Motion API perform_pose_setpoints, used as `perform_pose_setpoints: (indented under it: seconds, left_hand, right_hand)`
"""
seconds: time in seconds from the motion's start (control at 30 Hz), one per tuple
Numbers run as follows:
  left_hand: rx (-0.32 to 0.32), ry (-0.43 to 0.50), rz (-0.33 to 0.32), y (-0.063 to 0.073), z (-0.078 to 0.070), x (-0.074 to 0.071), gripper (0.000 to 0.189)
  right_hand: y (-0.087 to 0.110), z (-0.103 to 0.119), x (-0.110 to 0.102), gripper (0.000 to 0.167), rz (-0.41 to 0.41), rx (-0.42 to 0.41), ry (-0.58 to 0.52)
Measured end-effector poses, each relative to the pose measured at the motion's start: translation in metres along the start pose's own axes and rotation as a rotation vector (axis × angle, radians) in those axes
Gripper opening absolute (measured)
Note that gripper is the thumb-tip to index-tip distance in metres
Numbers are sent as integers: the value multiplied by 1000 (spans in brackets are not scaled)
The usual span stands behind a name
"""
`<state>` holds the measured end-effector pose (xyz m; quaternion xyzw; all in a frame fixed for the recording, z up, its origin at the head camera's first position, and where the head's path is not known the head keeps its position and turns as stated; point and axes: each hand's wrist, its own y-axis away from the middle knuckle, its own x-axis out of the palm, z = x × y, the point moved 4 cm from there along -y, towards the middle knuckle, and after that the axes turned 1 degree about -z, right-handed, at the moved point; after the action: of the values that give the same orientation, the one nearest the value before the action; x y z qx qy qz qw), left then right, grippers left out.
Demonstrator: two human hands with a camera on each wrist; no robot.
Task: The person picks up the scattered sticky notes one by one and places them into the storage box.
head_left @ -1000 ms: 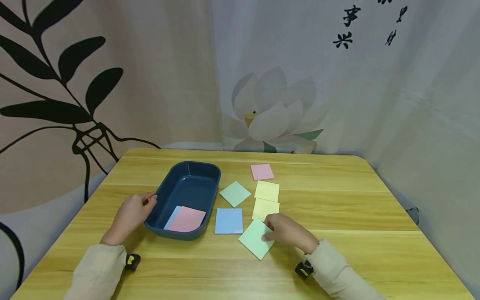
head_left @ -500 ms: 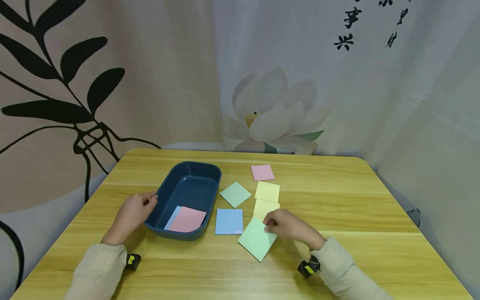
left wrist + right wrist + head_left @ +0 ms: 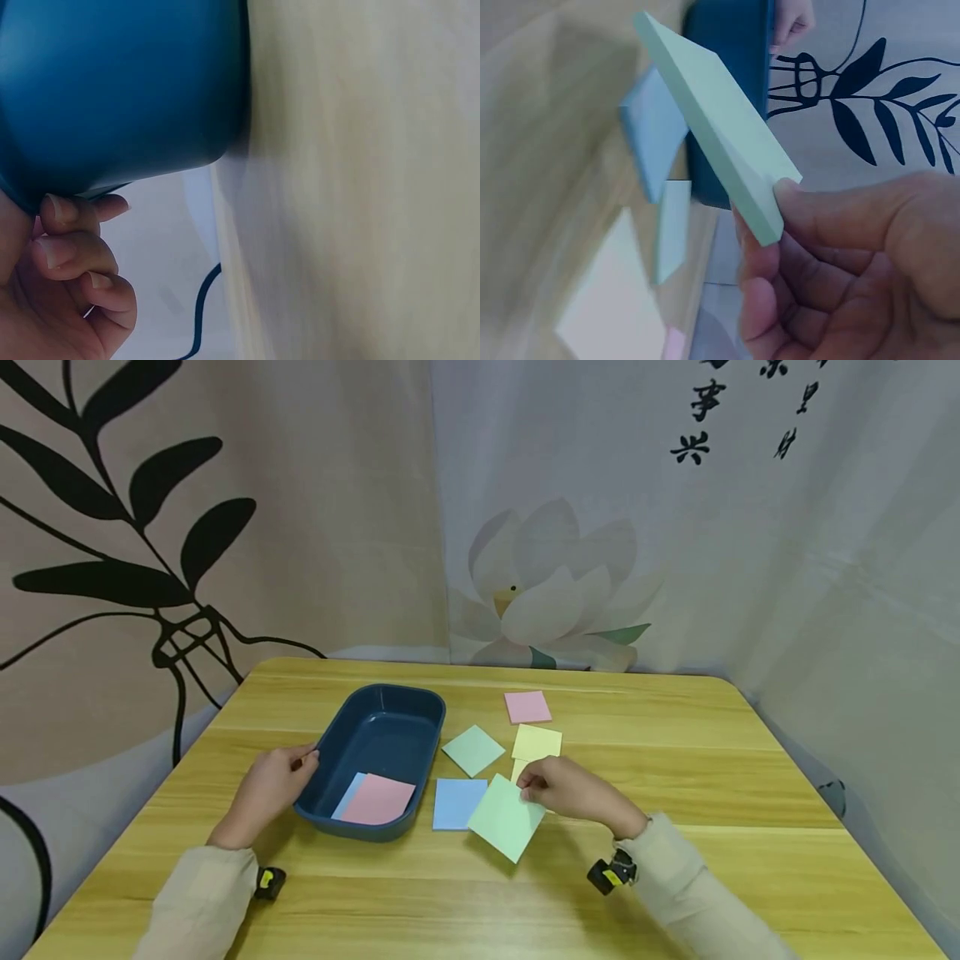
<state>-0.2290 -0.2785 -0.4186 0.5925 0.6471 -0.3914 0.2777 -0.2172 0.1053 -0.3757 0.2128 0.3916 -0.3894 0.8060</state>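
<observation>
My left hand [image 3: 267, 789] pinches the left rim of a dark blue rectangular tub [image 3: 375, 735]; in the left wrist view its fingers curl at the rim. Inside the tub, a pink sticky note pad [image 3: 381, 800] partly covers a blue one [image 3: 348, 795]. My right hand [image 3: 573, 793] pinches a light green sticky note pad [image 3: 712, 124] by one corner between thumb and fingers. That pad is lifted and tilted, its shadow falling on the table below. It overlaps the corner of a blue sticky note pad [image 3: 457, 806] in the head view.
A second green pad [image 3: 473, 750] lies right of the tub. Farther back are a yellow pad [image 3: 537, 742] and a pink pad [image 3: 528, 707]. Another yellow pad [image 3: 517, 768] is mostly hidden behind my right hand. The wooden table [image 3: 420, 910] ends at a printed curtain [image 3: 360, 527].
My right hand has raised the green pad off the table and carried it slightly up and left in the head view. The left hand stays at the tub's rim.
</observation>
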Motion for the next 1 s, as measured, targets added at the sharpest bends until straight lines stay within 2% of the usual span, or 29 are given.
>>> perform_pose_setpoints:
  seconds: [0.3,0.47,0.77,1.0]
  left_hand:
    - [-8,-3,3,1,1,0,43]
    - [-19,2,15,1,1,0,43]
    - [-7,4,12,1,-1,1,43]
    - [8,11,-2,1,-2,0,42]
  right_hand:
    - [-21,24,-22,13,-41,-31,14]
    - [-38,37,-28,16,-27,-36,22]
    - [-67,53,-29,15,-17,-38,41]
    - [-90,69,-22,15,-4,-60,29]
